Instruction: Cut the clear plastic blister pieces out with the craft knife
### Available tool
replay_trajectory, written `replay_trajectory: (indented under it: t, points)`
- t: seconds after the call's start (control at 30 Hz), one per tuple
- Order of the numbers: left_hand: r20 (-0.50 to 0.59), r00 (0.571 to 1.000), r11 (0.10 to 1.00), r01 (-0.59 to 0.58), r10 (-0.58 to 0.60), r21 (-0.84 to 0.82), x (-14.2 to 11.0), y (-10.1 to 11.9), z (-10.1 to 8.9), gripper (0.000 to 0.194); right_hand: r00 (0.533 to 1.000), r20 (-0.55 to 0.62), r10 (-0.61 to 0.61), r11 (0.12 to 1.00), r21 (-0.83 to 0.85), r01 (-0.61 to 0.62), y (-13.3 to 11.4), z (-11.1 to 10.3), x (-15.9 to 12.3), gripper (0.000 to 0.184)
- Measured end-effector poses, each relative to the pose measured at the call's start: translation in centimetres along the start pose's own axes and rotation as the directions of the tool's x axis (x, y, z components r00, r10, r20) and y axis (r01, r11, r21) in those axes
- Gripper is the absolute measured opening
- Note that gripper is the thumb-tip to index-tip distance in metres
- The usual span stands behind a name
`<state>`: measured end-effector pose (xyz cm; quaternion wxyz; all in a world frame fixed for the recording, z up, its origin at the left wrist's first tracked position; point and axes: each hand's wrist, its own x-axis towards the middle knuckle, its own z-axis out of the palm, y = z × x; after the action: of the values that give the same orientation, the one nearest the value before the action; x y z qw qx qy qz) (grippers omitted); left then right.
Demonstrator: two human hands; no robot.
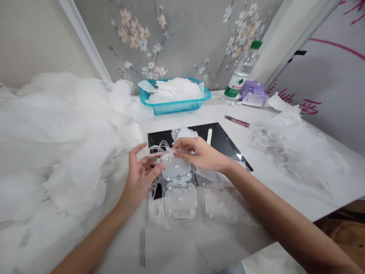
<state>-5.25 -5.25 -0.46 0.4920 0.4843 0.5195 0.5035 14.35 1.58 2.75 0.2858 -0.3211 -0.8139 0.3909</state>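
A translucent moulded sheet (pixel 180 201) with rounded rectangular pieces and small dots lies partly over a black board (pixel 224 144) and down the white table. My left hand (pixel 141 173) is at its left edge, thumb and fingers closing on the clear film, with the index finger raised. My right hand (pixel 201 152) pinches the sheet's upper part between thumb and fingers, close to my left fingertips. Just beyond my right hand lies a loose whitish piece (pixel 186 133) on the board. A slim white stick (pixel 209 136) rests there too.
A large heap of thin white translucent pieces (pixel 71 152) covers the left side. Behind stands a blue basket (pixel 176 106) of similar pieces. Thread snips (pixel 237 121), a water bottle (pixel 238 78), a purple packet (pixel 253 93) and clear scraps (pixel 296 152) are at the right.
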Motion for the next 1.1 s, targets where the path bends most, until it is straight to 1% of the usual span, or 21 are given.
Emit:
replay_trajectory:
  t: [0.03,0.07,0.13,0.17,0.2,0.23,0.3,0.33,0.37,0.43,0.5,0.53,0.57,0.6,0.63,0.7,0.77,0.83,0.9,1.0,1.1]
  points:
    - [0.078,0.996,0.998,0.051,-0.053,0.027,0.1,0.1,-0.1,0.059,0.998,-0.064,-0.012,1.000,0.014,0.013,-0.1,0.0,0.0,0.013]
    - [0.169,0.980,0.992,0.096,-0.109,0.083,0.1,0.2,-0.2,0.054,0.991,-0.130,-0.021,1.000,0.020,0.024,0.0,0.0,0.0,0.015]
    - [0.304,0.933,0.969,0.131,-0.192,0.209,0.1,0.4,-0.3,0.031,0.974,-0.225,-0.031,0.999,0.018,0.036,0.2,0.3,0.1,0.016]
    - [0.326,0.922,0.961,0.128,-0.207,0.247,0.1,0.5,-0.3,0.021,0.965,-0.259,-0.031,0.999,0.004,0.033,0.3,0.5,0.1,0.015]
    - [0.325,0.923,0.957,0.123,-0.207,0.261,0.1,0.6,-0.3,0.019,0.957,-0.288,-0.032,0.999,-0.026,0.026,0.5,0.6,0.2,0.013]
    - [0.311,0.929,0.959,0.122,-0.201,0.256,0.1,0.6,-0.3,0.021,0.948,-0.316,-0.044,0.997,-0.077,0.020,0.6,0.7,0.2,0.014]
    - [0.299,0.933,0.967,0.141,-0.201,0.210,0.0,0.7,-0.2,0.026,0.932,-0.343,-0.120,0.976,-0.212,0.047,0.6,0.5,0.1,0.025]
    - [0.302,0.931,0.970,0.153,-0.206,0.191,0.0,0.8,-0.2,0.028,0.931,-0.320,-0.175,0.960,-0.266,0.089,0.4,0.2,0.1,0.030]
    - [0.290,0.931,0.971,0.182,-0.222,0.158,0.1,0.8,-0.2,0.030,0.939,-0.259,-0.228,0.945,-0.292,0.149,0.0,-0.1,-0.1,0.032]
    - [0.219,0.937,0.962,0.268,-0.274,0.057,0.1,0.9,-0.3,0.033,0.959,-0.034,-0.283,0.934,-0.239,0.267,-0.9,-1.0,-0.5,0.034]
    - [0.118,0.938,0.941,0.334,-0.326,-0.057,0.3,0.9,-0.4,0.033,0.946,0.211,-0.245,0.949,-0.147,0.279,-1.8,-1.6,-0.9,0.039]
    - [0.073,0.936,0.931,0.351,-0.344,-0.102,0.4,1.0,-0.5,0.033,0.936,0.285,-0.205,0.958,-0.135,0.251,-2.1,-1.7,-1.0,0.040]
    - [0.041,0.935,0.926,0.354,-0.352,-0.127,0.5,1.0,-0.6,0.033,0.935,0.317,-0.161,0.964,-0.152,0.217,-2.4,-1.6,-1.1,0.038]
    - [0.023,0.938,0.929,0.347,-0.347,-0.129,0.5,0.9,-0.7,0.033,0.945,0.302,-0.126,0.963,-0.191,0.189,-2.5,-1.2,-1.1,0.034]
    - [0.005,0.939,0.931,0.340,-0.343,-0.133,0.6,0.9,-0.7,0.033,0.960,0.257,-0.108,0.954,-0.246,0.173,-2.5,-0.8,-1.1,0.030]
    - [-0.022,0.945,0.938,0.322,-0.327,-0.131,0.6,0.7,-0.7,0.035,0.981,0.156,-0.112,0.913,-0.375,0.164,-2.2,0.5,-0.8,0.026]
    - [-0.034,0.953,0.948,0.295,-0.301,-0.122,0.5,0.5,-0.6,0.036,0.985,0.111,-0.135,0.856,-0.487,0.172,-1.6,1.8,-0.6,0.020]
    - [-0.019,0.959,0.954,0.277,-0.281,-0.114,0.5,0.5,-0.4,0.036,0.983,0.073,-0.171,0.822,-0.539,0.183,-1.0,2.9,-0.5,0.015]
    - [0.001,0.964,0.957,0.265,-0.267,-0.116,0.5,0.6,-0.3,0.037,0.974,0.008,-0.226,0.812,-0.551,0.193,-0.5,3.7,-0.6,0.017]
    - [0.006,0.970,0.961,0.241,-0.242,-0.133,0.5,0.7,-0.2,0.037,0.952,-0.084,-0.295,0.793,-0.578,0.194,0.2,4.5,-0.8,0.024]
    - [0.003,0.976,0.967,0.215,-0.216,-0.140,0.6,0.5,-0.4,0.036,0.931,-0.100,-0.350,0.737,-0.643,0.208,1.0,4.9,-0.9,0.032]
